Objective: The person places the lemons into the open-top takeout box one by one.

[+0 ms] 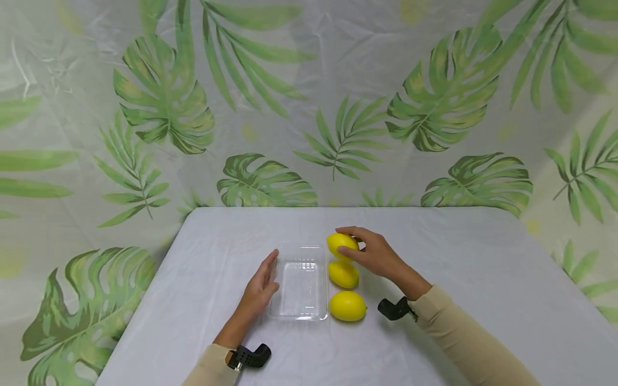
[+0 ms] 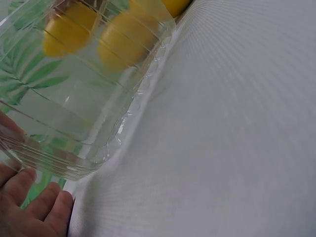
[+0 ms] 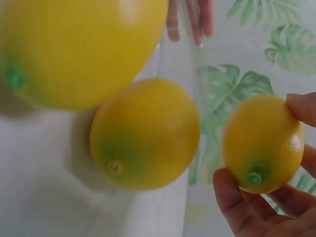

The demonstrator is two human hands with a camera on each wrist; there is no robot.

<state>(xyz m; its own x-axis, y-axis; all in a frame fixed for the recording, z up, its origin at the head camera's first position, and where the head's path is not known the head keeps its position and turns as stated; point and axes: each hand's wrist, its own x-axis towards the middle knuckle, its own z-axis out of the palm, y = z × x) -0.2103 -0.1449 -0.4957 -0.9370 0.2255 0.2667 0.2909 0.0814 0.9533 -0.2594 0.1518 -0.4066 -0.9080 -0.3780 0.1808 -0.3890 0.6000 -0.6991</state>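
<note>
My right hand pinches a yellow lemon between thumb and fingers, at the far end of a column of lemons. In the right wrist view this lemon shows a green stem nub, with fingertips around its sides. Nearer me lie a middle lemon and a front lemon, both on the table. Left of them stands a clear plastic container with nothing in it. My left hand rests along its left wall, fingers extended; the left wrist view shows fingertips right at the container's ribbed corner.
A white cloth covers the table, whose back edge lies beyond the held lemon. Behind it hangs a leaf-print curtain. Black wrist cameras, one on the left wrist and one on the right, jut out over the cloth.
</note>
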